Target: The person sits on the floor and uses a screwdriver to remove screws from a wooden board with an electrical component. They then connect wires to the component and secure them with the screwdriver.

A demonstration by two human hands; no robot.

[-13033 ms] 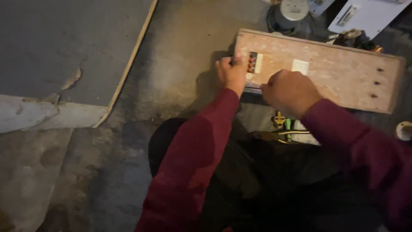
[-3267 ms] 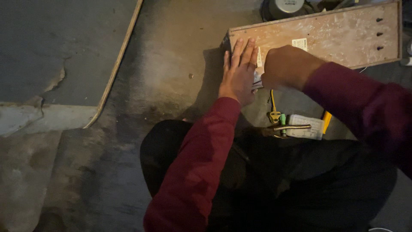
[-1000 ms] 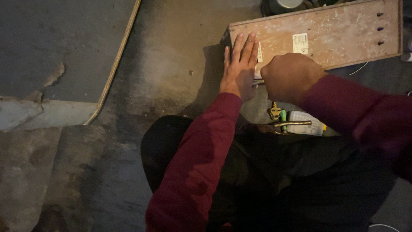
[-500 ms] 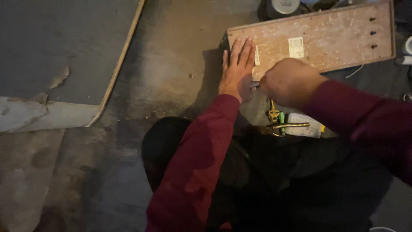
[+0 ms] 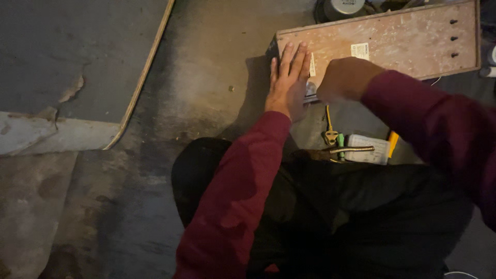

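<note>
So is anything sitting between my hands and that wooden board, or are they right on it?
Nothing visible is in the way. The left hand lies flat, fingers spread, on the near left corner of the board. The right hand is closed at the board's near edge, beside the left; what it holds is hidden.

The scene is dimly lit, with a warm, yellowish cast. The brightest patch is seen on the concrete floor (image 5: pixel 206 67) near the top centre, and light falls off toward the lower edges, where the dark trousers (image 5: pixel 361 217) are almost lost in shadow. A soft shadow is cast to the left of the left hand (image 5: pixel 287 82) and the wooden board (image 5: pixel 398 41). Fine detail is smeared by noise and slight motion blur, most of all around the right hand (image 5: pixel 345 78). No glare is seen.
</note>
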